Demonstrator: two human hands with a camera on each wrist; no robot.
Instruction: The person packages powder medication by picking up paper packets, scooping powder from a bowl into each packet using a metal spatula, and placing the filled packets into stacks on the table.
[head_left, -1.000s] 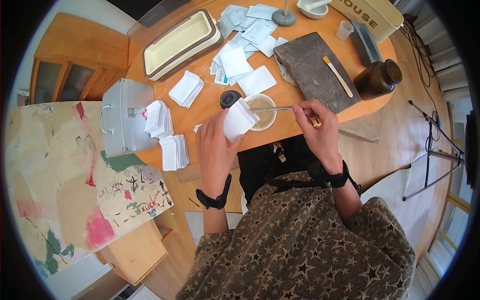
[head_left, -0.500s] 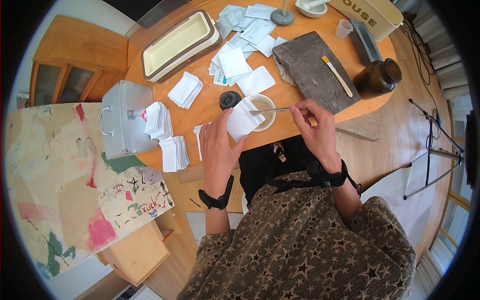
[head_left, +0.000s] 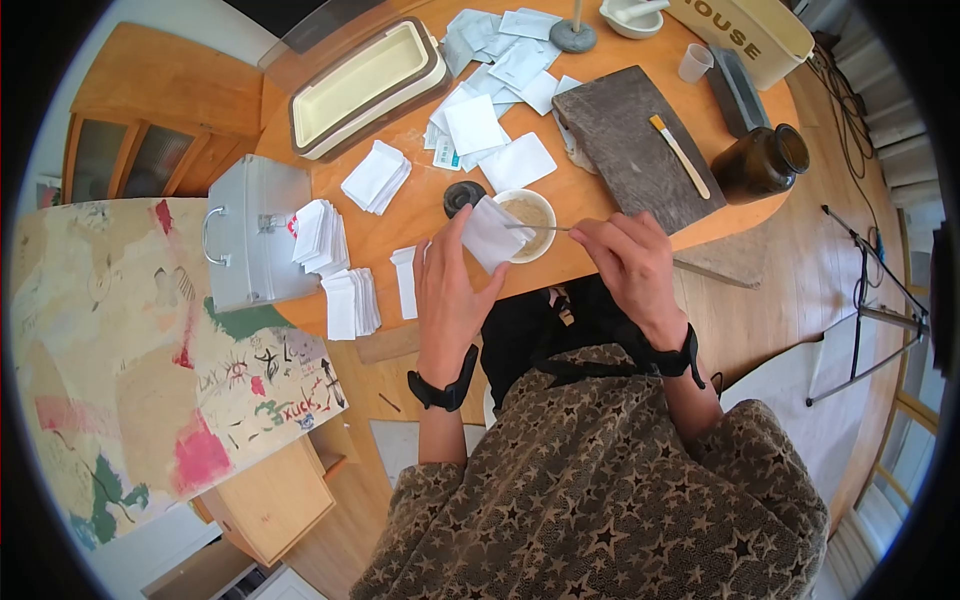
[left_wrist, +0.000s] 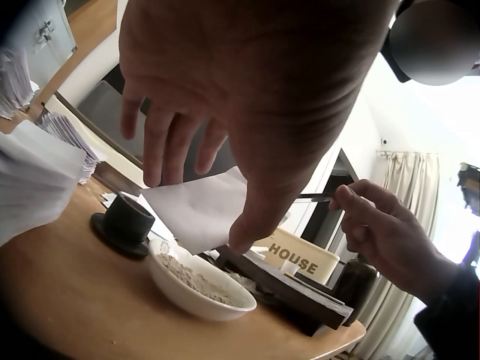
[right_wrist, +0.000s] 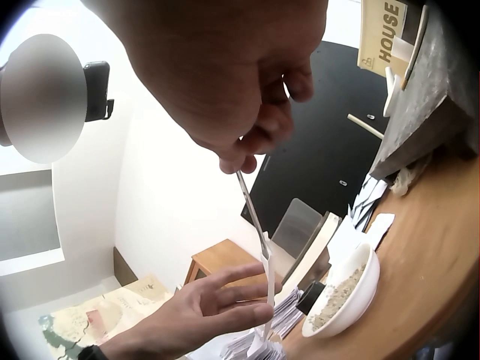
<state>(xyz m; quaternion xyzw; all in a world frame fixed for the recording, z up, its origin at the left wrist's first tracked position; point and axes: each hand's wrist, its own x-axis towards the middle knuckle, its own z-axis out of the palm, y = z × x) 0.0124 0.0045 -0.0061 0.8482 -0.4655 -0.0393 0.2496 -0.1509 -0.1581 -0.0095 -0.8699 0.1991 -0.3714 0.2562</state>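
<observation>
Over the table, my left hand (head_left: 450,300) pinches a small white paper packet (head_left: 490,235) between thumb and fingers. My right hand (head_left: 635,265) grips the handle of a slim metal spatula (right_wrist: 252,210), whose far end reaches the packet's upper edge in the right wrist view. Just beyond the packet stands a white bowl (head_left: 552,225) with beige, grainy powder (left_wrist: 187,277) inside. A black round pot with a wide base (left_wrist: 127,225) sits beside the bowl. Both wrists wear black bands.
Stacks of white packets (head_left: 350,303) lie at the left, near a silver case (head_left: 250,250). Pale blue sachets (head_left: 520,65) are heaped behind. To the right are a dark slab (head_left: 625,140) with a flat brush (head_left: 680,155) and a brown jar (head_left: 750,170). A cream tray (head_left: 365,90) stands behind left.
The right hand has rolled over so its knuckles face up, tilting the spatula at the packet's edge. The left hand has shifted slightly right with the packet, off the white packets beside it.
</observation>
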